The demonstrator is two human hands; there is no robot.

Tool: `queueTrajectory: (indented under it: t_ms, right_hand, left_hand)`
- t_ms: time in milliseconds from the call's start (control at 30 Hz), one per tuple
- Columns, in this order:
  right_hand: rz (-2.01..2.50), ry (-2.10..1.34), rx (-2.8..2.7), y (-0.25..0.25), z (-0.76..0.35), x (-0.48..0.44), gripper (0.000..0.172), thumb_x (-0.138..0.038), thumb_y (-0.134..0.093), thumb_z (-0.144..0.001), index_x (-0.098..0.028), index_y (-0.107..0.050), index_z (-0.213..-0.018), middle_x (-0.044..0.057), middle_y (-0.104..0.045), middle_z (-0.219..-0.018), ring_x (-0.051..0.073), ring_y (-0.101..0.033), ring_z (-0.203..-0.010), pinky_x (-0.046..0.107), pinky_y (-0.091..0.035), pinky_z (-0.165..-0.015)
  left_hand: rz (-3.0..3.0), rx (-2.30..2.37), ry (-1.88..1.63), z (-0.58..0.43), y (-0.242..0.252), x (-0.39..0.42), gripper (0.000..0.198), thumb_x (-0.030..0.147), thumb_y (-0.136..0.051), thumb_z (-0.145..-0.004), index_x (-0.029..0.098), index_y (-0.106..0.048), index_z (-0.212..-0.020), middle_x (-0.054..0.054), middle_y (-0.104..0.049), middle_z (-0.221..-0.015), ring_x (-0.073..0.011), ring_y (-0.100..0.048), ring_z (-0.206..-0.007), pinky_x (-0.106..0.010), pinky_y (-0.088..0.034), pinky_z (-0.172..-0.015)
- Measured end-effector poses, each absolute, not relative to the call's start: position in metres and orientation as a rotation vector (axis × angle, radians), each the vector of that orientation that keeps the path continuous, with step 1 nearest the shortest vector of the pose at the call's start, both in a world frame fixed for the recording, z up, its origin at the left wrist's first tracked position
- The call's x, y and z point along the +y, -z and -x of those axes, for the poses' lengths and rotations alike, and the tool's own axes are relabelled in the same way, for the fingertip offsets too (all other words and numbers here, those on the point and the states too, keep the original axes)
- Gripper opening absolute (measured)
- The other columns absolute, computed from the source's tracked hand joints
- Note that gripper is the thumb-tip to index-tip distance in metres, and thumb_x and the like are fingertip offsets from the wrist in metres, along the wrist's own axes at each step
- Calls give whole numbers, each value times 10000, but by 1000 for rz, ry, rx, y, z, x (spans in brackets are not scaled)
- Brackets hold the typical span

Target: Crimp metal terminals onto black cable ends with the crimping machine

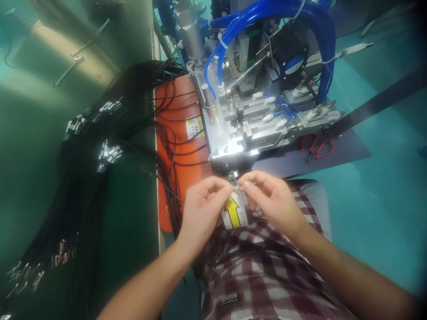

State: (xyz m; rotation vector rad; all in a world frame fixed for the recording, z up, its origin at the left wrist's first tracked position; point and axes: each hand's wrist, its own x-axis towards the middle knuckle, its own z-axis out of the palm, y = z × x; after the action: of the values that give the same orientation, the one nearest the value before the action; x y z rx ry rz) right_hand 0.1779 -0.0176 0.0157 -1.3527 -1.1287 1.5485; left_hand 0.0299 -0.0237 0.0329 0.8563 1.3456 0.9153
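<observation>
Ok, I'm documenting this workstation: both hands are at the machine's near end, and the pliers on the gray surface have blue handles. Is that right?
Not quite: the pliers have red handles, as the head view shows. The left hand and right hand are at the machine's near end, with the pliers on the gray surface.

A dark green worktop point(133, 249) occupies the left side. Black cables point(133, 84) lie across it in loose bundles; silver metal connectors point(109, 155) are clustered at several cable ends, and copper-coloured ends point(62, 254) appear at lower left, blurred. Further cable lengths cross the adjoining orange panel point(190, 171), which carries a yellow-and-white warning label point(194, 127). At right, red-handled pliers point(311, 155) rest with handles spread on a dark grey sheet point(350, 153). Thick blue tubing point(267, 11), secured by white ties point(223, 41), arches overhead. The floor point(363, 222) is teal.
</observation>
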Motion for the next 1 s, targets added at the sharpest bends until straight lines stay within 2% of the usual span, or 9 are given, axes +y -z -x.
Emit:
queueTrajectory:
  t_ms: [167, 300, 400, 600, 767, 1000]
  right_hand:
    - [1349, -1484, -1136, -15, -173, -17, 157, -320, -631, -835, -166, -656, -833, -34, -547, -585, 81, -448, -478, 186, -373, -424]
    - [1314, -1488, -1109, -19, -169, -15, 125, -254, -656, -807, -153, -642, -736, -25, -576, -609, 76, -470, -500, 184, -398, -454]
    - [1305, -1473, -1113, -21, -170, -15, 138, -224, -647, -806, -152, -611, -693, -37, -553, -582, 70, -462, -488, 179, -388, -446]
    - [1389, -1421, -1118, -16, -175, -9, 163, -261, -640, -806, -159, -601, -684, -45, -522, -539, 83, -463, -471, 201, -387, -440]
    - [1400, -1443, -1101, 2, -180, 3, 205, -308, -663, -796, -160, -605, -668, -34, -537, -555, 97, -488, -510, 226, -413, -499]
    - [1376, -1506, -1014, 18, -178, 13, 225, -336, -687, -776, -158, -601, -669, -36, -541, -541, 102, -484, -530, 238, -402, -536]
  left_hand:
    - [-863, 1323, -916, -31, -34, -23, 149, 234, -670, -802, 137, -627, -698, 33, -564, -609, -43, -468, -521, -133, -375, -487]
    - [-892, 1329, -917, -33, -36, -22, 158, 235, -672, -800, 142, -621, -683, 50, -531, -573, -36, -438, -488, -132, -354, -466]
    - [-968, 1359, -905, -33, -37, -22, 163, 234, -664, -803, 144, -616, -676, 38, -567, -609, -47, -461, -506, -150, -378, -486]
    - [-1546, 1520, -851, -27, -29, -20, 66, 219, -621, -853, 175, -668, -845, -16, -670, -810, -138, -610, -731, -234, -473, -658]
    - [-2014, 1464, -911, -22, -15, -11, 110, 122, -555, -884, 163, -656, -867, -26, -614, -835, -135, -585, -781, -242, -469, -708]
    - [-2154, 1487, -846, -16, -3, 0, 150, 127, -531, -900, 169, -673, -921, -22, -585, -836, -131, -573, -759, -232, -453, -664]
